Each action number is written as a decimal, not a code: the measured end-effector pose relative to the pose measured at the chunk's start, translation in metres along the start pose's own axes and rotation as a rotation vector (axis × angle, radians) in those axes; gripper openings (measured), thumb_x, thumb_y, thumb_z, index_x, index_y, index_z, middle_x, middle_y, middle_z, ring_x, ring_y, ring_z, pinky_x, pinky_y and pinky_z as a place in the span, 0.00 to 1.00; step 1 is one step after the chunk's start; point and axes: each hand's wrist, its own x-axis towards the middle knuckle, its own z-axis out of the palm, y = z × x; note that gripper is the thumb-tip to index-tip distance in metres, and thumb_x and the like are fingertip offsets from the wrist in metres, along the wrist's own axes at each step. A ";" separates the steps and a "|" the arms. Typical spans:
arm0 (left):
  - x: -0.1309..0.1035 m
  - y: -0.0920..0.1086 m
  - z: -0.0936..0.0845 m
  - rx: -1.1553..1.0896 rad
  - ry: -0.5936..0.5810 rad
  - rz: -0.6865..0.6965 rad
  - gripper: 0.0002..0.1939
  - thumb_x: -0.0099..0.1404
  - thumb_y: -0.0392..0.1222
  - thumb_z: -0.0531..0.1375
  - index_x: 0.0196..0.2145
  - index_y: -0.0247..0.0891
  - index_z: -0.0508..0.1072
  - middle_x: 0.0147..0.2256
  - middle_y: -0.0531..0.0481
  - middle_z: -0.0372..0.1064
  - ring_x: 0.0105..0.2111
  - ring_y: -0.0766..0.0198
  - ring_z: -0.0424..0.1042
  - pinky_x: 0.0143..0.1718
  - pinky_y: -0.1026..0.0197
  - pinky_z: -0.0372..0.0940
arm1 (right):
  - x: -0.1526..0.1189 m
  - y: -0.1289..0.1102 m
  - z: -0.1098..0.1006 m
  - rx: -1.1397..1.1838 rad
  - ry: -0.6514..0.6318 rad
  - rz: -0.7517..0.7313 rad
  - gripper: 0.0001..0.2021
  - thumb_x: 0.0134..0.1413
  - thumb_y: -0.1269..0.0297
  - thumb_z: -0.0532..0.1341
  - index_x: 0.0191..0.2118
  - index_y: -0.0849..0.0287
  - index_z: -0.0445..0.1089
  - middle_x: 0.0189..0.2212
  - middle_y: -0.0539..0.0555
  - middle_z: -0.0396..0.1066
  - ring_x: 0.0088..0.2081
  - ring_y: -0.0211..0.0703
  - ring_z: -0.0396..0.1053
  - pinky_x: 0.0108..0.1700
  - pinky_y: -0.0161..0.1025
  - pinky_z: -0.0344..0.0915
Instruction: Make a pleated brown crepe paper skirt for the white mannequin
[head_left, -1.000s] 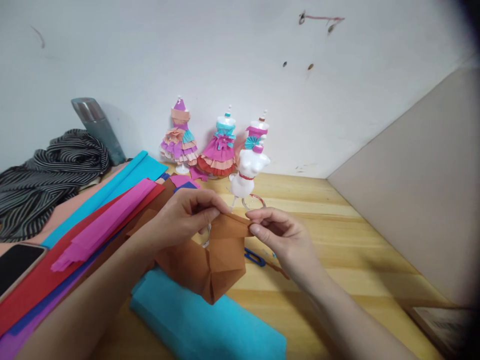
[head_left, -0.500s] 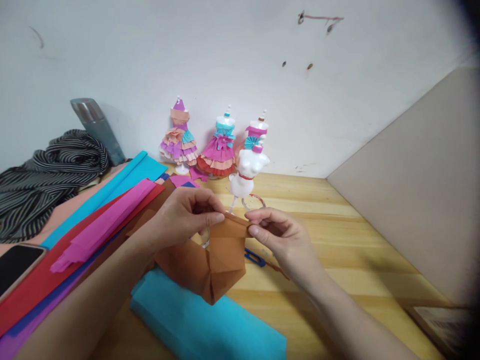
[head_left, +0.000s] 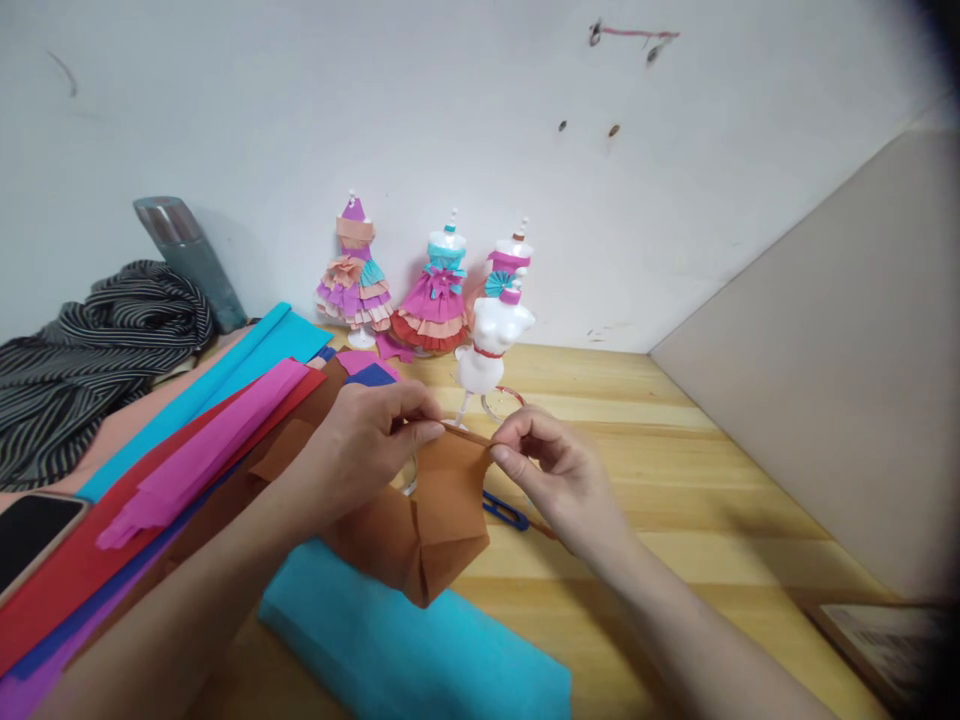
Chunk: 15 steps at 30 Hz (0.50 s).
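Observation:
A strip of brown crepe paper [head_left: 450, 500] hangs folded and creased between my hands. My left hand [head_left: 382, 430] pinches the left end of its top edge between thumb and forefinger. At the right end of that edge, my right hand [head_left: 551, 470] pinches with thumb and fingertips. The edge between them looks narrow, as if folded over. Below the strip lies a folded turquoise paper [head_left: 420, 640]. A bare white mini mannequin [head_left: 491, 345] with a red band at its waist stands just behind my hands. A blue-handled tool [head_left: 506, 512] lies partly hidden behind the brown paper.
Several mini mannequins in paper dresses [head_left: 435, 300] stand along the white wall. Coloured paper sheets [head_left: 202, 430], a phone [head_left: 37, 540], a striped cloth [head_left: 112, 330] and a bottle [head_left: 191, 260] occupy the left. A framed object [head_left: 877, 640] sits at the lower right.
The flap along the brown paper's top edge has turned over, so the edge now looks narrower. My right hand has shifted slightly left; the whole view has moved a little.

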 end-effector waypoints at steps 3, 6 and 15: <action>0.000 0.002 0.003 0.079 0.023 0.012 0.06 0.61 0.38 0.59 0.27 0.37 0.72 0.21 0.56 0.66 0.23 0.70 0.62 0.25 0.67 0.55 | 0.000 0.000 -0.001 -0.095 0.030 -0.033 0.05 0.47 0.66 0.63 0.24 0.58 0.68 0.18 0.46 0.60 0.21 0.35 0.56 0.24 0.35 0.53; 0.000 0.005 0.008 0.153 0.059 0.007 0.06 0.61 0.37 0.58 0.26 0.37 0.72 0.22 0.55 0.66 0.23 0.69 0.62 0.25 0.66 0.54 | 0.002 0.003 -0.002 -0.074 0.061 0.041 0.07 0.46 0.63 0.63 0.23 0.58 0.69 0.13 0.43 0.51 0.17 0.32 0.48 0.21 0.34 0.46; 0.002 0.000 0.017 0.015 0.080 -0.211 0.07 0.59 0.42 0.58 0.26 0.38 0.70 0.18 0.56 0.64 0.19 0.68 0.63 0.21 0.67 0.54 | 0.014 0.015 0.002 0.311 0.061 0.284 0.12 0.39 0.57 0.70 0.24 0.59 0.69 0.11 0.42 0.59 0.13 0.30 0.53 0.16 0.31 0.50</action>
